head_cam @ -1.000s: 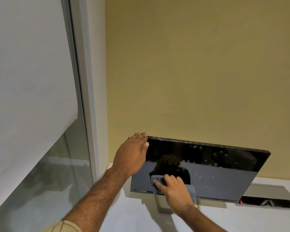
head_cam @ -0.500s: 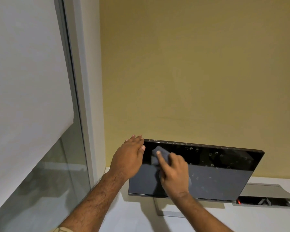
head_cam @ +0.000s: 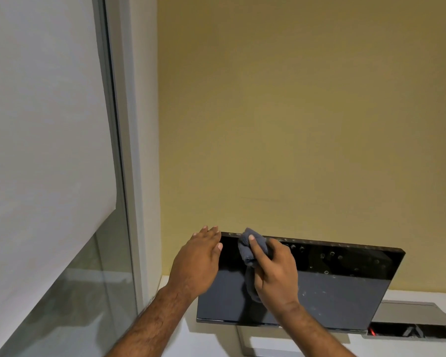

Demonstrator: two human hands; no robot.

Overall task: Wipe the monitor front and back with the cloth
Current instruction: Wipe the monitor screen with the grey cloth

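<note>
Since a moment ago we have slid the cloth up to the monitor screen's top edge. Our right hand has its grip closed on the bunched cloth, index finger pressing it. Our left hand lies open-fingered over the screen's upper left corner. Monitor stands on the white desk.

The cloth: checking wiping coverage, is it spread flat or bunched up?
Bunched up. The cloth is wadded under the right hand at the monitor top edge.
</note>
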